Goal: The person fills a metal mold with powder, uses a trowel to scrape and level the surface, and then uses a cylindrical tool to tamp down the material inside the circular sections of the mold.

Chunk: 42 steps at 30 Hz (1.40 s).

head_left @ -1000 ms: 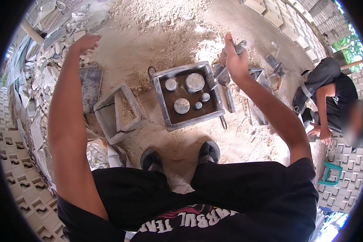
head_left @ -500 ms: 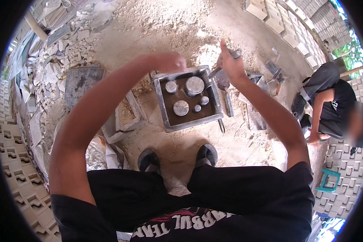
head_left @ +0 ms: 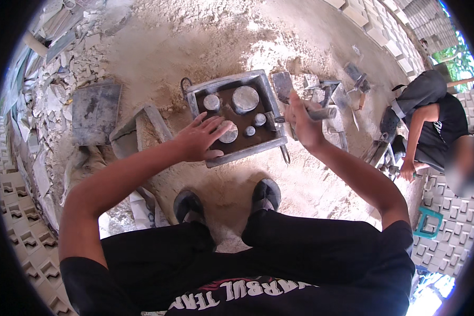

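A square grey metal moulding box [head_left: 247, 155] sits on the ground before me, filled with packed dark sand [head_left: 237, 122]. Round grey pieces stand in it: a large disc [head_left: 245, 99], a smaller disc [head_left: 211, 102], another disc [head_left: 228, 132] and two small knobs [head_left: 259, 119]. My left hand [head_left: 201, 138] is over the box's near left corner, fingers spread, their tips at the near-left disc. Beside the right wall, my right hand [head_left: 304, 122] is closed round a grey metal hand tool [head_left: 324, 113]. Its thick end sticks out past the hand; its exact kind is unclear.
A dark flat board [head_left: 96, 113] and an angled frame [head_left: 155, 121] lie left of the box, near broken rubble [head_left: 52, 100]. More frames and tools [head_left: 334, 95] lie to the right. A person [head_left: 432, 121] crouches at the far right, near a green stool [head_left: 428, 222].
My left hand has come down from beyond the box's far edge to its near left side, fingers spreading. My right hand has lowered toward me with the tool. The view has shifted slightly.
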Motion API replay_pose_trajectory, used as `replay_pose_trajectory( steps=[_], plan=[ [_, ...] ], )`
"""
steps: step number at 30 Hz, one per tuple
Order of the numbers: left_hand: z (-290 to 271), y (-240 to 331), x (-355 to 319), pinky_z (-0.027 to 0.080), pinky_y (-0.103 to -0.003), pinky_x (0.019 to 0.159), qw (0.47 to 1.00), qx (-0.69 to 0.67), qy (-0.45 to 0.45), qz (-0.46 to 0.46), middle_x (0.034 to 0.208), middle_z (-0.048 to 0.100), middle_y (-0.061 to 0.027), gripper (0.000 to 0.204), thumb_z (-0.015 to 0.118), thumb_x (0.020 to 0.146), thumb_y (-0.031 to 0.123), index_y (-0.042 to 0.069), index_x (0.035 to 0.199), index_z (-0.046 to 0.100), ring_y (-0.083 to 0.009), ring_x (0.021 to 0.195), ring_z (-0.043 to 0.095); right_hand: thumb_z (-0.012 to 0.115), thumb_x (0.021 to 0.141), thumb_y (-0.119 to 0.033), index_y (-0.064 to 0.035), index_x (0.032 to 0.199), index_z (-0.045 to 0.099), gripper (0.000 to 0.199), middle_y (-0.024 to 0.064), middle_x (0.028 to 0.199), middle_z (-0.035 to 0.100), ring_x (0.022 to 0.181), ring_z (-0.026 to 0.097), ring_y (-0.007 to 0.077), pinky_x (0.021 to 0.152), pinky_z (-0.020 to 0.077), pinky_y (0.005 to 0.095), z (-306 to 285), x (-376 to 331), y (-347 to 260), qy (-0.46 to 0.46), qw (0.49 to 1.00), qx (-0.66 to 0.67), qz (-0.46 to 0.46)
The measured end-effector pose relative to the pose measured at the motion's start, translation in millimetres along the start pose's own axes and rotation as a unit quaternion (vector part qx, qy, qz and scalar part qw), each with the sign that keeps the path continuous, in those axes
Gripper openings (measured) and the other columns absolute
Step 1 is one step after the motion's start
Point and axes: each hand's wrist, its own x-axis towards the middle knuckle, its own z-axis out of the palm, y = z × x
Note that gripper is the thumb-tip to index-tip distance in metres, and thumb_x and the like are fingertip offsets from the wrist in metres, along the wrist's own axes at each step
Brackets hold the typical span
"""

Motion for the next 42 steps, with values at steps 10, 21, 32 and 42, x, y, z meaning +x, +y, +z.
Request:
replay_pose_trajectory(
  steps=[10,21,32,42],
  plan=[
    [1.9,-25.6,5.3,0.019,-0.051,0.112,0.997,0.002,0.006,0.082,0.146,0.037,-0.0153,0.081,0.055,0.086,0.052,0.011,0.149,0.023,-0.0306,0.136,0.033,0.045,0.102,-0.034,-0.0111,0.055,0.038,0.053,-0.0044,0.053,0.036,0.049,0.029,0.0067,0.046,0.0234,0.0275,-1.5,-14.7,9.2,-0.017,1.0,-0.016,0.002],
    [0.5,-30.4,2.9,0.025,-0.048,0.109,0.997,-0.001,0.019,0.078,0.141,0.042,-0.0134,0.077,0.055,0.086,0.05,0.013,0.148,0.026,-0.0298,0.132,0.038,0.053,0.098,-0.031,-0.0049,0.055,0.048,0.05,-0.0045,0.049,0.037,0.046,0.031,0.0064,0.042,0.0271,0.0302,-6.5,-11.9,-27.2,-0.16,0.985,-0.008,-0.062],
    [-6.1,-30.0,0.3,0.027,-0.047,0.108,0.997,-0.009,0.017,0.071,0.14,0.043,-0.0141,0.075,0.057,0.086,0.047,0.013,0.147,0.029,-0.0291,0.132,0.038,0.041,0.094,-0.019,-0.0068,0.052,0.03,0.044,-0.0003,0.051,0.031,0.046,0.026,0.0098,0.044,0.0199,0.03,3.6,-10.0,-33.2,-0.263,0.958,0.055,-0.098],
    [-8.4,0.7,31.5,0.024,-0.046,0.108,0.973,-0.23,-0.005,0.027,0.143,0.039,-0.0173,0.054,0.041,0.096,0.022,0.004,0.145,0.029,-0.0304,0.135,0.035,0.055,0.087,-0.016,0.0016,0.062,0.047,0.031,0.0087,0.052,0.042,0.047,0.039,0.0154,0.046,0.0316,0.0337,8.2,-6.6,-3.8,-0.427,0.88,-0.058,-0.199]
  ],
)
